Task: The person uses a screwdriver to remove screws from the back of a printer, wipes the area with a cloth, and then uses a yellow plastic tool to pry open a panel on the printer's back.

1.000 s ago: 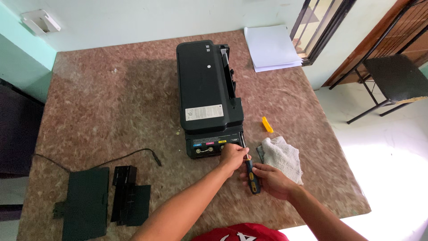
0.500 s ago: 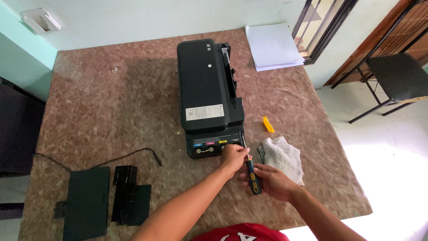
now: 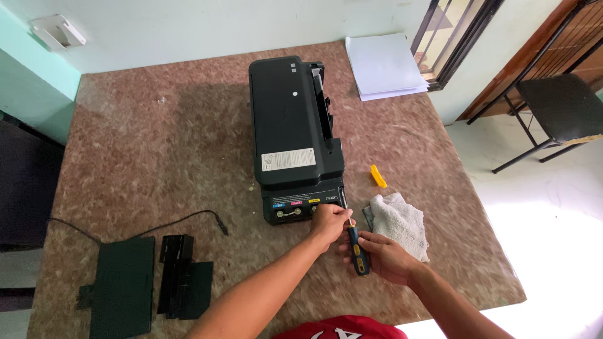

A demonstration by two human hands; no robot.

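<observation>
Head view: printer (image 3: pixel 294 135) mid-table, two black panels (image 3: pixel 147 285) already off at left. Right hand (image 3: pixel 383 257) grips screwdriver (image 3: pixel 357 248) at printer's front corner; left hand (image 3: pixel 328 221) pinches its shaft. Screw work unfinished, by my judgement.

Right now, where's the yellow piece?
Head view: the yellow piece lies on the table, right of the black printer, just above the white cloth.

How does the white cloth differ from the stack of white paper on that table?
The cloth is crumpled and soft-edged; the paper lies flat with straight edges. The cloth sits at the near side, right beside the right hand holding the screwdriver; the paper lies at the far corner, away from both hands. The cloth looks greyish; the paper is cleaner white. Both rest right of the printer.
</observation>
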